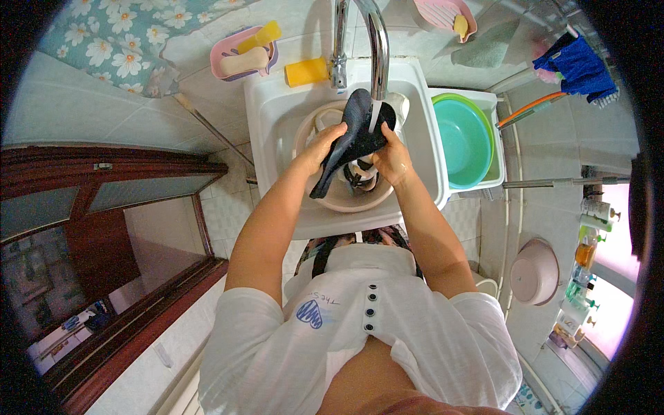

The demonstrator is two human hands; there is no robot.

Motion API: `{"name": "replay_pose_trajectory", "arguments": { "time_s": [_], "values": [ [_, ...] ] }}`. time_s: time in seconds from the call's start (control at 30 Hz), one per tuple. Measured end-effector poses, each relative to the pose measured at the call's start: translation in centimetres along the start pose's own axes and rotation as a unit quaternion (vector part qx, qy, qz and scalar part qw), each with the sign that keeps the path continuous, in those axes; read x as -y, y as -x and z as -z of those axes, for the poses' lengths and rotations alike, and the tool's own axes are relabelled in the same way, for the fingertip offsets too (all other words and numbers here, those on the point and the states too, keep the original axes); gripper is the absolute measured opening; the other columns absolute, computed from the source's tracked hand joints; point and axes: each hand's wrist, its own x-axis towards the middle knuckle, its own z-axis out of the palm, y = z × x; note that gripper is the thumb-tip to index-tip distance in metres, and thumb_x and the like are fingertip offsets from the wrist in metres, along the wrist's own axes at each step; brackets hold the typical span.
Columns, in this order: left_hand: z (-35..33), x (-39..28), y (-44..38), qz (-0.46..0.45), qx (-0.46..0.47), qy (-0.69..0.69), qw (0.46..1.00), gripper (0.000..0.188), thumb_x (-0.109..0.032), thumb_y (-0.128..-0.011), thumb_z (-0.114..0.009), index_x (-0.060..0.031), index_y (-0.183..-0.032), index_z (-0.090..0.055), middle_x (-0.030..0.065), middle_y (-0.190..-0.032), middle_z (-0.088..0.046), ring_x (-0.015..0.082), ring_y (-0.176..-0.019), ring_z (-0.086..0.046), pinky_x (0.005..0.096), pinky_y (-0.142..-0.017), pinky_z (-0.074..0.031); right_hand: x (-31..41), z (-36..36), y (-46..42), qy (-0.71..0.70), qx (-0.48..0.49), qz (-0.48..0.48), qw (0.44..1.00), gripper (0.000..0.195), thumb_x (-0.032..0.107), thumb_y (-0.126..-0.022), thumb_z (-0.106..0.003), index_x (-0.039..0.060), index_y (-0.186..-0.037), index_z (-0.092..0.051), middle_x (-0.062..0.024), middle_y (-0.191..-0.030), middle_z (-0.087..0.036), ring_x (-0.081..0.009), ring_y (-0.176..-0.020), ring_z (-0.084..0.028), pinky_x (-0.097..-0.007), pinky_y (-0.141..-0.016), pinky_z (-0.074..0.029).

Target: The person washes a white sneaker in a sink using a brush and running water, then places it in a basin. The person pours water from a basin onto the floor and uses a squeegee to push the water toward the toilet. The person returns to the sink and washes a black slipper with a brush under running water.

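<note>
Both hands hold a black, pliable piece with curved edges (340,148), whose exact kind I cannot tell. My left hand (327,148) grips its left side, the thumb on top. On its right side, my right hand (391,155) pinches the edge, with wet skin. Water runs onto the piece from the chrome faucet (380,57) above it. Below the hands, a beige basin (332,205) stands in the white sink (423,135). White and dark strap-like items (360,176) lie in the basin, partly hidden by the black piece and my hands.
A yellow block (306,72) and a pink soap dish (220,49) are near the faucet's left. To the right sit stacked turquoise and green basins (461,142). A pink basin (534,272) and several bottles (583,254) line the right wall. A dark-framed door (155,181) stands left.
</note>
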Motion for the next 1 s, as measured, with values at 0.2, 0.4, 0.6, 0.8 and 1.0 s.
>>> {"name": "replay_pose_trajectory", "arguments": {
  "time_s": [0.2, 0.4, 0.6, 0.8, 1.0],
  "values": [
    [-0.1, 0.3, -1.0, -0.085, -0.029, -0.086, 0.992, 0.050, -0.041, -0.080, -0.054, -0.0033, -0.114, -0.049, 0.0068, -0.104, -0.055, 0.0172, -0.090, -0.053, 0.0262, -0.081, -0.040, 0.6, -2.5, 0.5, 0.016, 0.011, 0.014, 1.000, 0.036, 0.032, -0.087, -0.049, 0.0095, -0.115, -0.046, -0.0052, -0.105, -0.056, -0.0194, -0.095, -0.054, -0.0347, -0.081, -0.043],
    [-0.8, -2.0, -1.7, -0.143, -0.016, -0.142, 0.979, 0.046, -0.037, -0.082, -0.052, -0.0016, -0.111, -0.051, 0.0066, -0.098, -0.055, 0.0156, -0.089, -0.052, 0.0269, -0.081, -0.039, 1.2, -3.0, -0.1, 0.117, 0.023, 0.090, 0.989, 0.044, 0.032, -0.084, -0.055, 0.0086, -0.119, -0.043, -0.0050, -0.112, -0.052, -0.0193, -0.104, -0.048, -0.0363, -0.093, -0.034],
    [-2.8, -2.5, -0.8, -0.153, -0.064, -0.412, 0.896, 0.056, -0.044, -0.077, -0.059, -0.0012, -0.112, -0.048, 0.0138, -0.099, -0.056, 0.0233, -0.091, -0.055, 0.0306, -0.079, -0.042, 1.0, -3.1, -0.7, 0.201, -0.083, 0.101, 0.971, 0.044, 0.024, -0.083, -0.058, 0.0082, -0.119, -0.039, -0.0080, -0.103, -0.053, -0.0212, -0.092, -0.051, -0.0347, -0.081, -0.042],
    [-0.4, 1.7, -1.9, -0.237, -0.043, -0.309, 0.920, 0.050, -0.035, -0.080, -0.060, -0.0010, -0.115, -0.045, 0.0132, -0.099, -0.058, 0.0195, -0.091, -0.055, 0.0293, -0.078, -0.043, 0.9, -0.7, -2.0, -0.027, -0.119, 0.051, 0.991, 0.038, 0.034, -0.087, -0.048, 0.0055, -0.112, -0.048, -0.0099, -0.106, -0.057, -0.0263, -0.094, -0.054, -0.0403, -0.083, -0.042],
    [3.1, 5.1, -2.4, -0.121, -0.090, -0.336, 0.929, 0.042, -0.037, -0.086, -0.048, -0.0018, -0.107, -0.052, 0.0168, -0.093, -0.060, 0.0273, -0.085, -0.058, 0.0342, -0.073, -0.044, 3.4, 0.8, -1.3, -0.116, -0.101, 0.071, 0.986, 0.047, 0.045, -0.083, -0.047, 0.0086, -0.114, -0.050, -0.0091, -0.112, -0.054, -0.0273, -0.106, -0.049, -0.0415, -0.096, -0.035]
  ]
}}
